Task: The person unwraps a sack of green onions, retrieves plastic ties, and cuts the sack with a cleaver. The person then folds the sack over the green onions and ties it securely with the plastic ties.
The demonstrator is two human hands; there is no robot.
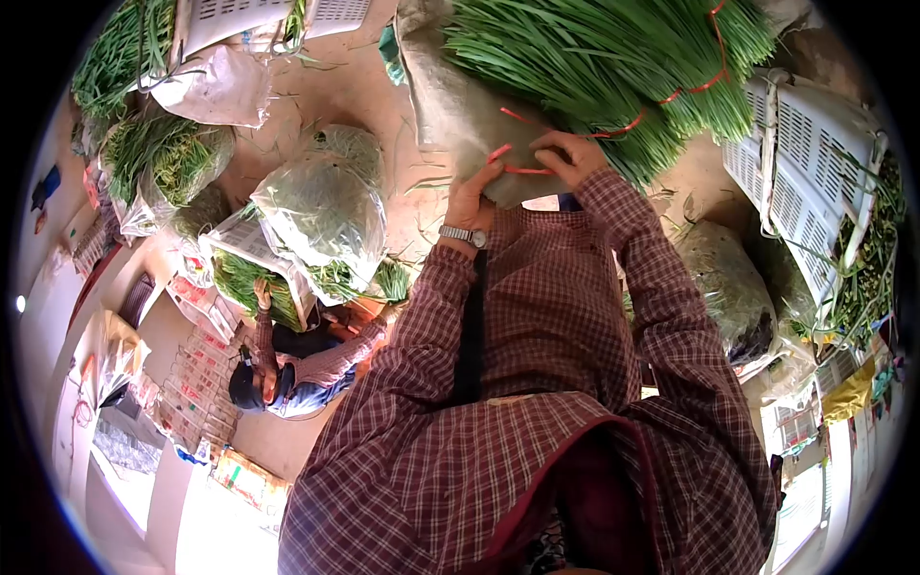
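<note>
A red string (526, 172) runs between my two hands in front of my chest. My left hand (470, 198), with a metal watch on its wrist, is closed on one part of it, and a short red end sticks up past the thumb. My right hand (576, 156) pinches the string with fingers and thumb. Just beyond lies a large pile of long green leafy stalks (565, 57), like garlic chives. More red string (721, 48) lies across the stalks. Under them is a greyish woven sack (446, 101).
White plastic crates (791, 172) with greens stand at the right. Stuffed clear plastic bags (321, 216) sit on the floor at the left. A co-worker (287, 369) works beside a crate of greens (251, 287) at the lower left. Another crate (225, 19) stands at the upper left.
</note>
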